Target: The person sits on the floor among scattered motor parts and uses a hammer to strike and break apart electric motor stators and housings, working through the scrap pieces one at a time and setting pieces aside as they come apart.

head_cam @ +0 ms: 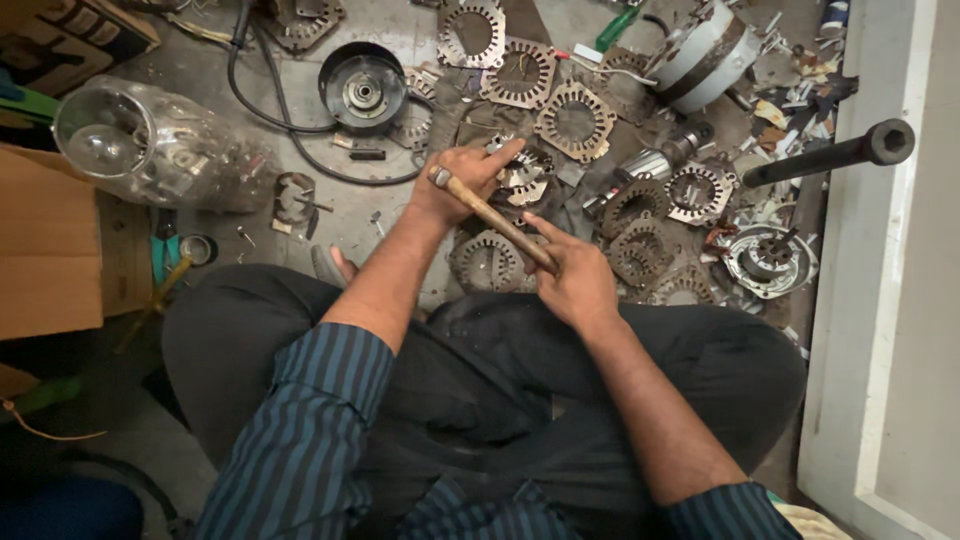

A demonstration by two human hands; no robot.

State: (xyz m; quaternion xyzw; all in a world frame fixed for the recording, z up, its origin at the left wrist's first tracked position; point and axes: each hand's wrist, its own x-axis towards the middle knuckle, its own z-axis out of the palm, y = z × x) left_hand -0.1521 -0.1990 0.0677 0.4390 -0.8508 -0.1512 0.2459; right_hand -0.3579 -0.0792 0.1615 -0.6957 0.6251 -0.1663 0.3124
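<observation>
I sit cross-legged on the floor. My right hand point(578, 282) grips the lower end of a wooden-handled tool point(492, 216) that slants up to the left, its metal end near my left wrist. My left hand point(468, 176) rests on a round metal motor stator point(524, 178) lying on the floor in front of my knees, fingers spread over its rim. Another stator ring point(483, 262) lies just under the tool's handle.
Several toothed stator rings point(574, 120) litter the floor ahead. A black round motor housing point(362, 88) with a cable sits at the back. A clear plastic jar point(150, 140) lies left beside a cardboard box point(50, 240). A dark metal pipe point(830, 155) juts in from the right, above a rotor point(768, 258).
</observation>
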